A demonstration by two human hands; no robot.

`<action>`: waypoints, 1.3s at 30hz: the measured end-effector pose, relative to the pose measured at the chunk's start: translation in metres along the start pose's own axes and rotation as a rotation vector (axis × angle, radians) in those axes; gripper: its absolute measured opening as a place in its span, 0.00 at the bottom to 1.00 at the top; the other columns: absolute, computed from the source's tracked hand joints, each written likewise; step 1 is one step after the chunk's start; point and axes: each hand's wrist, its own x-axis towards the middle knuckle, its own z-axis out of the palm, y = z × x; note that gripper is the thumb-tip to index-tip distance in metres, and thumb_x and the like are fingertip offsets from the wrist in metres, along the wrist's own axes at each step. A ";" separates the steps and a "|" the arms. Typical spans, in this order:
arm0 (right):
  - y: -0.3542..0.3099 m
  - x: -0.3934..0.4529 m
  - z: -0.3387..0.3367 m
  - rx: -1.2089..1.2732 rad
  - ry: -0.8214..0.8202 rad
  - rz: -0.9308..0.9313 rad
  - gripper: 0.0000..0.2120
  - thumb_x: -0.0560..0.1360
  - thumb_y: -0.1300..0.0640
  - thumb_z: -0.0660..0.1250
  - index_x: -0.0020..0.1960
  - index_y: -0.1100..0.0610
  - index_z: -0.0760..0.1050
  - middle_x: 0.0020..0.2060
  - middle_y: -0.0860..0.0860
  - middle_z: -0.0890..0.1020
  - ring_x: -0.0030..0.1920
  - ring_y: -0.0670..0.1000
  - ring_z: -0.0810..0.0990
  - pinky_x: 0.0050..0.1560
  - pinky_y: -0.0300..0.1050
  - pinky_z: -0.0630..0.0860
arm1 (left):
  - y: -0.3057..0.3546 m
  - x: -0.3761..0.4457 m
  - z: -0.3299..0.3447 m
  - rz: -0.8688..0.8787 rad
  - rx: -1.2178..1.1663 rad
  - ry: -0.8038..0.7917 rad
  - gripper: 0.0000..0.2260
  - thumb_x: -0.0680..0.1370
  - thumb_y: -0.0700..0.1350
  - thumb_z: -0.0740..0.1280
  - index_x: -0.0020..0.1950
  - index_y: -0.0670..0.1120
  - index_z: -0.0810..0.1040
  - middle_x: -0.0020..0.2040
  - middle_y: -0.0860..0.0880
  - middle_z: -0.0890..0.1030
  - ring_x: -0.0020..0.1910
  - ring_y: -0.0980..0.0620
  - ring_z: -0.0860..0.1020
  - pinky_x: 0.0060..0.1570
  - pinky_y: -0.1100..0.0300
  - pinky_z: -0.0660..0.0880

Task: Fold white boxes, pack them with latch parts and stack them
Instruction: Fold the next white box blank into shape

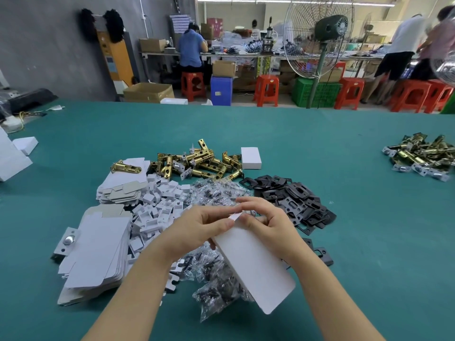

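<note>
Both my hands hold one white box point(253, 264) above the green table point(344, 168), tilted with its far end up. My left hand point(197, 232) grips its left side, thumb on the end flap. My right hand point(268, 220) pinches that same flap from the right. Flat white box blanks point(96, 252) are stacked at my left. Brass latches point(199, 163) lie in a pile further back. Black plates point(293, 198) lie to the right, small white inserts point(160, 203) in the middle, and bagged screws point(216, 289) under the box.
A closed white box point(251, 158) stands behind the latch pile. A second pile of brass latches point(421, 156) lies at the far right. More white boxes point(14, 153) sit at the left edge. Beyond the table are red stools, a fan point(320, 38) and people at benches.
</note>
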 end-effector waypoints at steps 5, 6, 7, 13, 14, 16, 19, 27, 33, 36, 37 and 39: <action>-0.003 -0.003 -0.008 0.276 -0.159 0.196 0.18 0.79 0.43 0.69 0.68 0.35 0.72 0.64 0.43 0.81 0.54 0.53 0.86 0.49 0.54 0.85 | -0.002 0.003 0.006 0.049 -0.026 0.155 0.15 0.83 0.47 0.66 0.62 0.67 0.81 0.57 0.54 0.85 0.51 0.53 0.81 0.47 0.57 0.78; -0.003 -0.004 -0.010 0.321 -0.212 0.227 0.19 0.79 0.43 0.69 0.68 0.37 0.72 0.62 0.46 0.83 0.53 0.55 0.86 0.48 0.52 0.84 | 0.000 0.003 0.006 0.054 -0.037 0.190 0.16 0.83 0.46 0.65 0.62 0.68 0.81 0.57 0.57 0.84 0.49 0.56 0.80 0.45 0.60 0.78; -0.003 -0.005 -0.010 0.353 -0.249 0.241 0.19 0.79 0.44 0.69 0.69 0.39 0.73 0.59 0.49 0.84 0.52 0.57 0.86 0.47 0.51 0.84 | 0.001 0.003 0.007 0.051 -0.043 0.212 0.16 0.83 0.47 0.64 0.62 0.68 0.81 0.58 0.60 0.84 0.48 0.58 0.80 0.44 0.62 0.78; -0.003 -0.008 -0.010 0.430 -0.230 0.214 0.19 0.77 0.49 0.72 0.66 0.40 0.77 0.58 0.53 0.85 0.52 0.59 0.86 0.47 0.52 0.84 | 0.003 0.004 0.008 0.001 -0.080 0.221 0.16 0.78 0.61 0.61 0.64 0.68 0.79 0.58 0.56 0.82 0.53 0.44 0.78 0.52 0.50 0.78; -0.003 -0.009 -0.010 0.430 -0.227 0.211 0.18 0.77 0.49 0.72 0.66 0.39 0.77 0.58 0.53 0.85 0.52 0.58 0.86 0.47 0.52 0.84 | 0.003 0.004 0.008 -0.001 -0.100 0.232 0.17 0.77 0.61 0.62 0.64 0.67 0.80 0.58 0.55 0.83 0.52 0.45 0.77 0.49 0.50 0.76; -0.005 -0.010 -0.010 0.431 -0.225 0.207 0.18 0.77 0.49 0.72 0.65 0.38 0.78 0.58 0.52 0.85 0.52 0.58 0.86 0.48 0.52 0.84 | 0.003 0.005 0.007 -0.009 -0.130 0.249 0.17 0.77 0.61 0.62 0.64 0.66 0.81 0.57 0.52 0.84 0.51 0.45 0.76 0.48 0.49 0.73; -0.007 -0.011 -0.010 0.452 -0.221 0.208 0.17 0.77 0.49 0.71 0.65 0.39 0.78 0.58 0.52 0.85 0.53 0.57 0.86 0.47 0.50 0.83 | 0.000 0.006 0.005 -0.011 -0.144 0.257 0.16 0.78 0.59 0.62 0.63 0.65 0.81 0.57 0.48 0.84 0.51 0.44 0.76 0.48 0.47 0.71; -0.006 -0.010 -0.009 0.447 -0.218 0.216 0.20 0.74 0.37 0.72 0.65 0.39 0.79 0.57 0.50 0.86 0.51 0.56 0.87 0.45 0.48 0.83 | 0.000 0.006 0.004 -0.021 -0.083 0.275 0.13 0.83 0.54 0.60 0.62 0.66 0.81 0.55 0.56 0.85 0.49 0.46 0.76 0.46 0.50 0.72; -0.001 -0.009 -0.009 0.429 -0.221 0.211 0.22 0.75 0.36 0.71 0.67 0.40 0.78 0.56 0.50 0.86 0.50 0.56 0.87 0.44 0.47 0.83 | 0.005 0.004 0.006 -0.028 -0.051 0.233 0.17 0.78 0.57 0.59 0.62 0.69 0.80 0.57 0.55 0.83 0.49 0.47 0.75 0.47 0.54 0.73; 0.000 -0.009 -0.009 0.417 -0.214 0.219 0.18 0.78 0.41 0.70 0.67 0.40 0.78 0.55 0.51 0.86 0.49 0.55 0.87 0.43 0.46 0.82 | 0.004 0.004 0.005 -0.031 -0.037 0.198 0.18 0.78 0.57 0.57 0.64 0.70 0.79 0.62 0.51 0.80 0.53 0.41 0.76 0.50 0.53 0.73; 0.001 -0.009 -0.010 0.408 -0.211 0.224 0.17 0.79 0.42 0.69 0.67 0.40 0.78 0.55 0.51 0.86 0.49 0.55 0.87 0.43 0.46 0.82 | 0.003 0.003 0.004 -0.034 -0.027 0.179 0.18 0.78 0.57 0.56 0.64 0.70 0.78 0.63 0.52 0.80 0.55 0.39 0.76 0.51 0.54 0.74; 0.001 -0.009 -0.011 0.392 -0.207 0.236 0.16 0.79 0.44 0.68 0.66 0.40 0.79 0.55 0.51 0.86 0.49 0.55 0.87 0.43 0.45 0.82 | 0.003 0.001 0.003 -0.038 -0.004 0.140 0.19 0.79 0.58 0.55 0.65 0.71 0.77 0.62 0.55 0.80 0.54 0.41 0.76 0.48 0.63 0.76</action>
